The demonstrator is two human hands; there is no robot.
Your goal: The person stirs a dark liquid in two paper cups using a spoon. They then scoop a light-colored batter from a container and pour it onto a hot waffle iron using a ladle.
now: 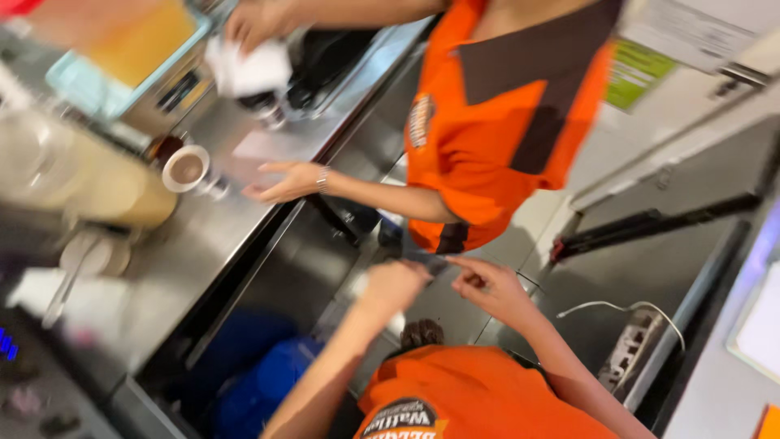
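My left hand (396, 284) is curled closed in front of my orange shirt (479, 394). My right hand (489, 286) is close beside it, its forefinger stretched toward the left hand. Between the two hands is a small dark object (431, 262), pinched from both sides; blur hides what it is. A co-worker in an orange and brown shirt (496, 122) stands across from me. One of the co-worker's hands (288, 180) rests open on the steel counter (203, 236) beside a cup of brown drink (187, 171). The co-worker's other hand (253, 20) holds a white cloth (248, 69).
A large beige container (97, 183) and a light blue tray (97, 81) stand on the counter at the left. Blue bags (256, 382) lie under the counter. A power strip with a white cable (626, 349) lies on the floor at the right, near a dark cabinet (674, 244).
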